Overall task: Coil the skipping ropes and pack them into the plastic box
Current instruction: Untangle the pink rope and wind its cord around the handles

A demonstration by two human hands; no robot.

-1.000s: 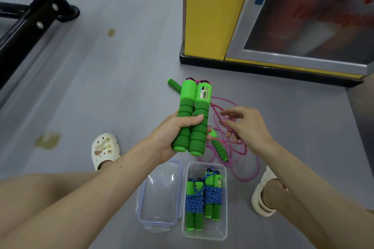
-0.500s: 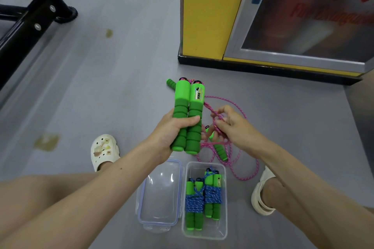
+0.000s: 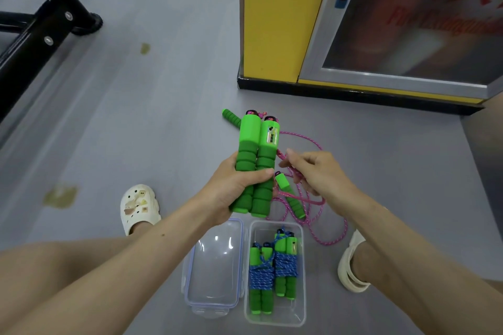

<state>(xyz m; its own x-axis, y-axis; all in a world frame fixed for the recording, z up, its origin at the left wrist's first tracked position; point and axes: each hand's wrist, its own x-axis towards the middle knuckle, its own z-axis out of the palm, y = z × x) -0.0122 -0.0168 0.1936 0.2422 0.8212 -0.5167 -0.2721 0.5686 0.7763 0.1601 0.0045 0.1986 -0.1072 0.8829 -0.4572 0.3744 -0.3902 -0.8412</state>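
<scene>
My left hand (image 3: 234, 190) grips two green foam handles (image 3: 257, 160) side by side, upright above the floor. My right hand (image 3: 315, 171) pinches the pink rope (image 3: 313, 198) just right of those handles. More pink rope lies loose on the floor, with two other green handles, one (image 3: 290, 194) under my hands and one (image 3: 230, 117) behind. The clear plastic box (image 3: 299, 318) sits in front of me and holds two green-handled ropes wound in blue cord (image 3: 272, 272).
The box's clear lid (image 3: 215, 261) lies open to its left. My feet in white clogs (image 3: 138, 207) (image 3: 351, 264) flank the box. A yellow cabinet (image 3: 272, 22) with a glass door stands behind. A black metal frame (image 3: 40, 22) crosses the far left.
My right hand closed from open fingers onto the pink rope and drew it in beside the handles. The left hand kept its grip on the handles.
</scene>
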